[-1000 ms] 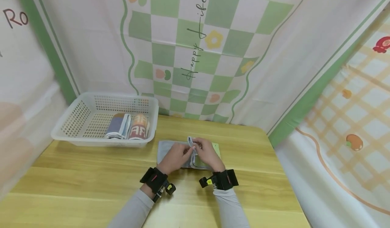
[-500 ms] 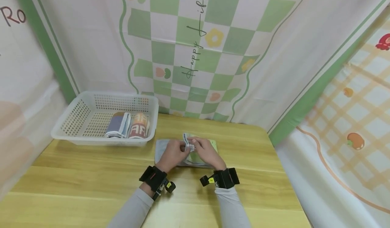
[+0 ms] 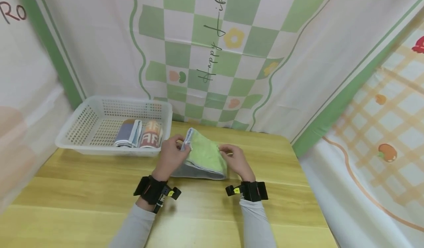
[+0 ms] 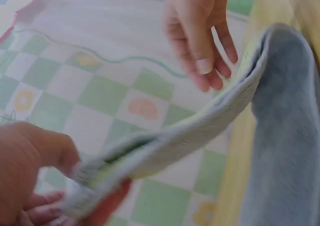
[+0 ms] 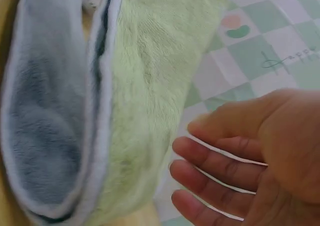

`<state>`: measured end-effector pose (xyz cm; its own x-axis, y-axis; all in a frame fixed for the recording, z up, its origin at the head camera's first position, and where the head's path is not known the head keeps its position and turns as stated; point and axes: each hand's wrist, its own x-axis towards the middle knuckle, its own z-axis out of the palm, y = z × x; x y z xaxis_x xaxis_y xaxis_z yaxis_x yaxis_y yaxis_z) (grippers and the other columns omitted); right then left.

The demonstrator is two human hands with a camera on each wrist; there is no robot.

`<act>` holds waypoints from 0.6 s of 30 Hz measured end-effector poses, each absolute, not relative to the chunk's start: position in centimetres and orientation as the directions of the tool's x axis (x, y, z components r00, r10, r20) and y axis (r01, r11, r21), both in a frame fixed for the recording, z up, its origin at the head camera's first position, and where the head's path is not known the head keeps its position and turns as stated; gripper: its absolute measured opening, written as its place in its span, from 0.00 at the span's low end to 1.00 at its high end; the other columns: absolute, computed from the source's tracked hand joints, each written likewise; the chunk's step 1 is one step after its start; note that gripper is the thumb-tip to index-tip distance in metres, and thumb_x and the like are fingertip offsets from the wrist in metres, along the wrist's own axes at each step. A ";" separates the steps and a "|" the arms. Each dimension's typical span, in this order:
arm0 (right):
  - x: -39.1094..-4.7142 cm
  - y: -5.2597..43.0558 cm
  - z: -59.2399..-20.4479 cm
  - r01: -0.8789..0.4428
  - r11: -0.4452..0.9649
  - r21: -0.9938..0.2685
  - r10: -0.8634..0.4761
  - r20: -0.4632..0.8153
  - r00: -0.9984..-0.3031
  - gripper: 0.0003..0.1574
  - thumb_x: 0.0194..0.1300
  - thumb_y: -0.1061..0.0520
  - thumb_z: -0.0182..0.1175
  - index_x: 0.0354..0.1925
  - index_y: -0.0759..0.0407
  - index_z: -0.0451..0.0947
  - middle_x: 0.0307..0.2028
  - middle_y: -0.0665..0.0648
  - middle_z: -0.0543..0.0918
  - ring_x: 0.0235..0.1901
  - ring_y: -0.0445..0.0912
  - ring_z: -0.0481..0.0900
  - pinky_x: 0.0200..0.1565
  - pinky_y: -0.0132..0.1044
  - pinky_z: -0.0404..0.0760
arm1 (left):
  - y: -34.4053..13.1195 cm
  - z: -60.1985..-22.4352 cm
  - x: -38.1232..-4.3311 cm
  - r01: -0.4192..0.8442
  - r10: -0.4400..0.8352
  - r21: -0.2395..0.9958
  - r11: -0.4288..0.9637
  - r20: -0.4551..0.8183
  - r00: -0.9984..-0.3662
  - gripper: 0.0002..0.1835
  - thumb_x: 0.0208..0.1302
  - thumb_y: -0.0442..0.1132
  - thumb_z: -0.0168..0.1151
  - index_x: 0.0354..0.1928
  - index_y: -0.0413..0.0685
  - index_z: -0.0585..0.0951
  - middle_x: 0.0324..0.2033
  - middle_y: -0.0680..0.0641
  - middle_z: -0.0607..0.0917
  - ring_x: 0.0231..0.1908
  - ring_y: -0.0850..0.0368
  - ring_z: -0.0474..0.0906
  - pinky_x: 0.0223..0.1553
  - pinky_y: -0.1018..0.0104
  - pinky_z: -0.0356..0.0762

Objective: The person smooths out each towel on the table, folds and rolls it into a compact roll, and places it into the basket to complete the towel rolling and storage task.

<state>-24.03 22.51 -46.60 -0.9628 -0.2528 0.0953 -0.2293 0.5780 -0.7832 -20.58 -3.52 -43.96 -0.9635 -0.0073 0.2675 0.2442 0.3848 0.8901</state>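
A soft towel (image 3: 203, 150), pale green on one face and grey on the other, is folded over on the table with its left end raised. In the head view my left hand (image 3: 169, 159) pinches that raised end; the left wrist view shows the thumb on top and fingertips under the layered edge. My right hand (image 3: 237, 162) is beside the towel's folded right end. Seen from the right wrist, its loosely bent fingers (image 5: 220, 171) hold nothing and stand slightly apart from the green face. The grey lower layer (image 4: 282, 111) rests on the wood.
A white perforated basket (image 3: 114, 151) stands at the back left of the wooden table (image 3: 99, 192). Inside lie a folded blue-grey cloth (image 3: 127, 134) and a rolled orange and red cloth (image 3: 150, 135). A checked green curtain (image 3: 212, 75) hangs behind the table.
My left hand has lifted the towel's end and swung it left, folding the green layer over the grey. My right hand has let go and shifted a little right.
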 end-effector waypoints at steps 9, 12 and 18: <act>-23.7 21.5 -48.5 -0.208 0.655 -0.726 -0.350 -0.049 -0.935 0.23 0.62 0.72 0.65 0.56 0.66 0.82 0.58 0.63 0.83 0.61 0.60 0.78 0.63 0.55 0.76 | -5.5 -48.2 -19.8 0.173 0.034 0.736 0.655 0.200 -0.979 0.06 0.62 0.26 0.61 0.39 0.27 0.81 0.27 0.38 0.83 0.22 0.52 0.75 0.22 0.61 0.73; -23.7 21.1 -48.6 -0.214 0.673 -0.708 -0.354 -0.054 -0.934 0.24 0.60 0.73 0.66 0.56 0.67 0.81 0.59 0.64 0.82 0.63 0.60 0.76 0.64 0.55 0.75 | -6.0 -49.8 -20.0 0.189 0.037 0.690 0.699 0.229 -0.973 0.02 0.61 0.23 0.59 0.31 0.29 0.79 0.27 0.37 0.82 0.25 0.48 0.77 0.25 0.58 0.76; -23.8 21.1 -48.6 -0.224 0.702 -0.676 -0.366 -0.072 -0.928 0.27 0.59 0.72 0.68 0.58 0.67 0.81 0.59 0.65 0.82 0.64 0.60 0.75 0.64 0.54 0.76 | -6.5 -50.7 -20.4 0.115 0.012 0.722 0.682 0.146 -0.989 0.06 0.60 0.24 0.53 0.37 0.25 0.77 0.22 0.43 0.72 0.22 0.52 0.67 0.22 0.63 0.68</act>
